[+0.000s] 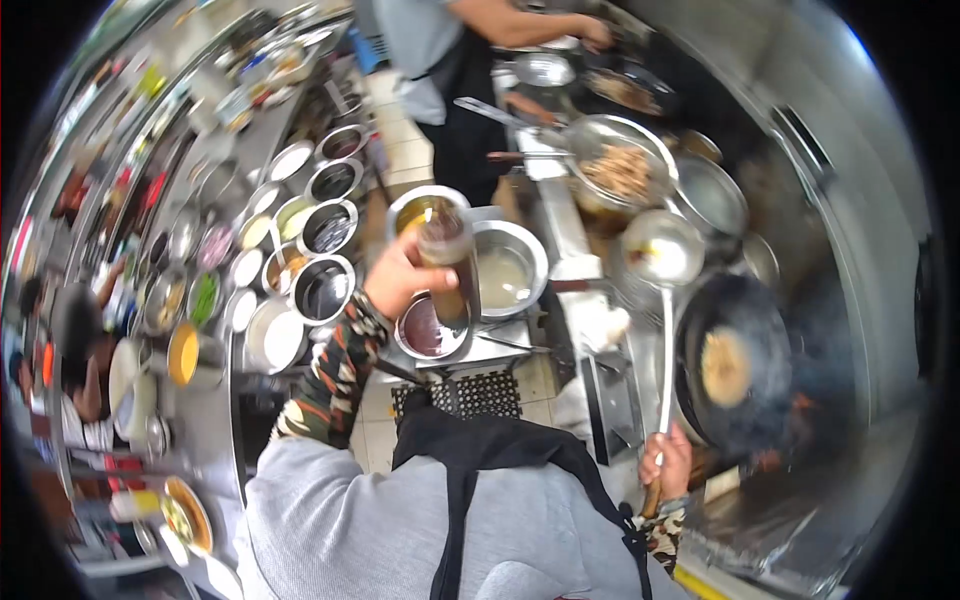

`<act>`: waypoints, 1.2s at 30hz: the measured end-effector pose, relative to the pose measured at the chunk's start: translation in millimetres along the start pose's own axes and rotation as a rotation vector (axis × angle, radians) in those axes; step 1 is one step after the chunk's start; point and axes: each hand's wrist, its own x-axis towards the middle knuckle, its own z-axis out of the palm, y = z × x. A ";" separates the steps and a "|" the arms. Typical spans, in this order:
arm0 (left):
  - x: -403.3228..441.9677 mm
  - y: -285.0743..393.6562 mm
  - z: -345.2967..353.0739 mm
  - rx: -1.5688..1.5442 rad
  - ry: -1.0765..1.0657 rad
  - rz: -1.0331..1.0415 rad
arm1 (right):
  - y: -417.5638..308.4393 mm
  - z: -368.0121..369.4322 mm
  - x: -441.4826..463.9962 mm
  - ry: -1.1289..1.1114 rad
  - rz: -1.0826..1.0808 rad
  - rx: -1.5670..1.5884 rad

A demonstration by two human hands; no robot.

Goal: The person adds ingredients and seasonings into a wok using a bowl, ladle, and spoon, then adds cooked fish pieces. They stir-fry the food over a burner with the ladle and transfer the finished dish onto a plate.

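**Steel Throughout: A Working Kitchen, Left to Right**

Item: steel bench (212, 415), crowded with vessels, including a yellow-filled container (184, 353) and a bowl of green pieces (204, 297).

Item: pale-filled pot (302, 345), at the bench's inner edge; just beyond it, a dark-filled pot (349, 294).

Item: left hand (405, 275), camouflage sleeve (335, 375) at the wrist. Grip closed round a squeeze bottle (450, 285), translucent, with dark contents.

Item: three pots about the bottle. A red-brown-filled pot (402, 338) lies at its lower end, partly hidden; a yellow-filled pot (397, 212) at its upper end; a cloudy-filled pot (541, 270) on its right.

Item: co-worker (415, 45), one, grey top and dark apron, an arm stretched over the far cooking area.

Item: strainer (668, 158), long-handled, bearing brown pieces (620, 172), set over a pan.

Item: right hand (670, 460). Grip clenched on the brown handle end of a metal ladle (668, 370), whose bowl lies beyond, near the strainer.

Item: black wok (757, 312), right of the ladle's shaft, holding pale yellow food (727, 368); bluish smoke (800, 350) at its right side.
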 end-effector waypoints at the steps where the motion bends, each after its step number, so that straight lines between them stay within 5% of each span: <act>1: -4.1 25.3 -30.7 0.126 0.089 0.080 | 2.5 34.8 12.3 -0.101 0.085 0.033; 6: 8.6 99.5 -216.2 0.717 0.556 0.369 | 29.1 235.2 91.2 -0.402 0.305 -0.233; 10: 36.3 92.8 -338.6 0.863 0.881 0.413 | 74.3 363.4 136.4 -0.454 0.332 -0.413; 17: 75.9 27.2 -487.0 0.915 1.125 0.245 | 132.4 442.2 159.8 -0.360 0.206 -0.804; 36: 90.2 -2.8 -514.0 0.853 0.879 0.204 | 134.0 474.0 143.2 -0.244 0.479 -0.627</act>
